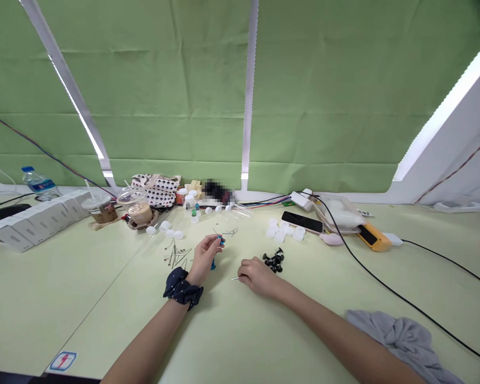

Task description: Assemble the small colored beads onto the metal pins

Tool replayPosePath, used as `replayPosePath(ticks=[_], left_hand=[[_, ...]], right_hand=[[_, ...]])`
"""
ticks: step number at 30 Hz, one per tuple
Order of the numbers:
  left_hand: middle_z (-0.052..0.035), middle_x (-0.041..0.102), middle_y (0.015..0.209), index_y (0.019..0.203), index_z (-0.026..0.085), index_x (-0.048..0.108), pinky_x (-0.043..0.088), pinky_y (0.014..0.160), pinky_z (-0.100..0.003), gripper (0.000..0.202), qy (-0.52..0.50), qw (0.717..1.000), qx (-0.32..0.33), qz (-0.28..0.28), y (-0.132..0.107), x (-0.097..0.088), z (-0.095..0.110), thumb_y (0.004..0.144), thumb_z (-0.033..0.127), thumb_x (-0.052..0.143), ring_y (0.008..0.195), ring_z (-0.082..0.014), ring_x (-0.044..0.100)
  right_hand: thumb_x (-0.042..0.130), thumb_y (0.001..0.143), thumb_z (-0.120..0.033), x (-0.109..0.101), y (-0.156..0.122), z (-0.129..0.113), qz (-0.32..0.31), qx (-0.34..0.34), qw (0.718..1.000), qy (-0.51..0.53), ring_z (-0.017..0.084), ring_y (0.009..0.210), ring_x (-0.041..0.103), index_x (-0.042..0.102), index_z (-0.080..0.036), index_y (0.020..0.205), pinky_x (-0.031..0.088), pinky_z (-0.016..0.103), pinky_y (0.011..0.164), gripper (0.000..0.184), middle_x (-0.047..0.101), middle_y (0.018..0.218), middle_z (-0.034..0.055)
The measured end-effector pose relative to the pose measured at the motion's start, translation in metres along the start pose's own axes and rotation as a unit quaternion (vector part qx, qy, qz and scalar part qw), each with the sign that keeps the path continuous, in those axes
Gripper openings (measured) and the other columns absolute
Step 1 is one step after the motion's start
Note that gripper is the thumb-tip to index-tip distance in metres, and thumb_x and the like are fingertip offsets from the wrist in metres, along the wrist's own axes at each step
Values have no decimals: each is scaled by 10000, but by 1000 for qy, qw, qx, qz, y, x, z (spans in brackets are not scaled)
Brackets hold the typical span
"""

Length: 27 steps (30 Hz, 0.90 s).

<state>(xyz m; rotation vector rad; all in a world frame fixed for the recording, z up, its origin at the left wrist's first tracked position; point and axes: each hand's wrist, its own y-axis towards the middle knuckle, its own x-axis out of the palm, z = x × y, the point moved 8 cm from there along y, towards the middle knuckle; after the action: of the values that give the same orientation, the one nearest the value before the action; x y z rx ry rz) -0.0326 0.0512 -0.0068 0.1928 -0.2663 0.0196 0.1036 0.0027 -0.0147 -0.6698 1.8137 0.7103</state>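
My left hand [206, 253], with a dark dotted scrunchie [182, 288] at its wrist, pinches a small blue piece [221, 240] with a thin pin sticking up from it. Another blue piece [213, 264] shows just below those fingers. Closed around a thin metal rod [235, 278], my right hand [257, 274] rests low over the table, the rod's end poking out to the left. Thin metal pins [176, 255] lie scattered left of my left hand, and a few more [231, 232] lie beyond it. Several small black pieces [274, 260] are heaped beside my right hand.
White caps [282, 230] lie near a phone [303, 222]; more caps [168, 229] are at left. Small bottles [190, 201], drink cups [139, 212], white boxes [36, 221] and a water bottle [40, 183] line the back. A black cable [368, 269] crosses right, near an orange device [374, 238].
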Motion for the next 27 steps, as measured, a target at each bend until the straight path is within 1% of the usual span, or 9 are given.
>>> replayPosePath(ticks=[3, 7, 9, 11, 13, 15, 20, 24, 27], left_hand=[[-73, 639, 873, 945, 156, 621, 451, 658, -240, 266, 36, 999, 6, -21, -3, 5, 1, 740, 325, 619, 778, -146, 575], [-65, 641, 856, 911, 156, 611, 464, 697, -261, 236, 45, 999, 14, -26, -5, 9, 4, 741, 320, 620, 765, -144, 582], [-63, 641, 841, 897, 153, 603, 470, 705, -272, 238, 41, 999, 16, -24, -6, 10, 5, 735, 327, 626, 752, -145, 590], [-72, 645, 849, 884, 149, 599, 472, 700, -276, 249, 43, 999, 10, -24, -6, 10, 5, 726, 339, 634, 761, -155, 599], [-80, 650, 864, 874, 147, 598, 471, 691, -275, 255, 47, 999, 3, -28, -6, 10, 5, 720, 347, 638, 768, -162, 606], [-82, 652, 881, 877, 150, 596, 472, 695, -279, 252, 52, 998, -1, -36, -7, 12, 5, 723, 346, 636, 778, -166, 613], [-68, 651, 873, 890, 158, 593, 474, 710, -291, 240, 61, 997, -6, -44, -8, 15, 4, 725, 328, 635, 791, -172, 622], [-69, 648, 868, 886, 153, 589, 481, 711, -293, 234, 53, 997, -13, -49, -9, 16, 2, 722, 311, 643, 810, -184, 628], [-73, 654, 872, 890, 153, 597, 489, 727, -309, 249, 34, 998, -25, -56, -9, 18, 0, 706, 305, 666, 837, -205, 639]], right_hand=[[514, 843, -169, -1, -1, -2, 1, 1, 1000, 0, 118, 729, 569, 638, -162, 781, 339, 250, 731, 138, 626, 804, 28], [531, 849, -234, -11, 0, 2, 24, 7, 1000, -3, 117, 732, 574, 634, -177, 807, 340, 249, 719, 125, 622, 826, 18], [479, 880, -222, -20, 0, 15, 50, 53, 997, -38, 131, 763, 577, 630, -181, 821, 335, 255, 695, 167, 615, 832, 29], [459, 886, -201, -31, -3, 37, 75, 134, 984, -91, 153, 780, 577, 623, -174, 832, 328, 267, 672, 174, 601, 832, 49], [517, 855, -234, -38, -9, 59, 85, 212, 965, -131, 177, 772, 575, 612, -166, 857, 324, 278, 658, 116, 584, 852, 68], [583, 808, -253, -37, -15, 74, 68, 254, 955, -139, 198, 767, 571, 602, -155, 860, 321, 276, 631, 112, 568, 866, 84], [538, 815, -140, -20, -19, 85, 24, 256, 959, -116, 166, 677, 544, 588, -148, 795, 304, 261, 595, 55, 546, 817, 73], [483, 835, -100, -15, -16, 86, 30, 250, 960, -119, 151, 652, 528, 576, -150, 766, 312, 273, 632, 127, 533, 785, 59], [446, 853, -102, -20, -12, 85, 70, 235, 962, -122, 161, 670, 537, 576, -149, 776, 335, 284, 646, 159, 533, 789, 63]])
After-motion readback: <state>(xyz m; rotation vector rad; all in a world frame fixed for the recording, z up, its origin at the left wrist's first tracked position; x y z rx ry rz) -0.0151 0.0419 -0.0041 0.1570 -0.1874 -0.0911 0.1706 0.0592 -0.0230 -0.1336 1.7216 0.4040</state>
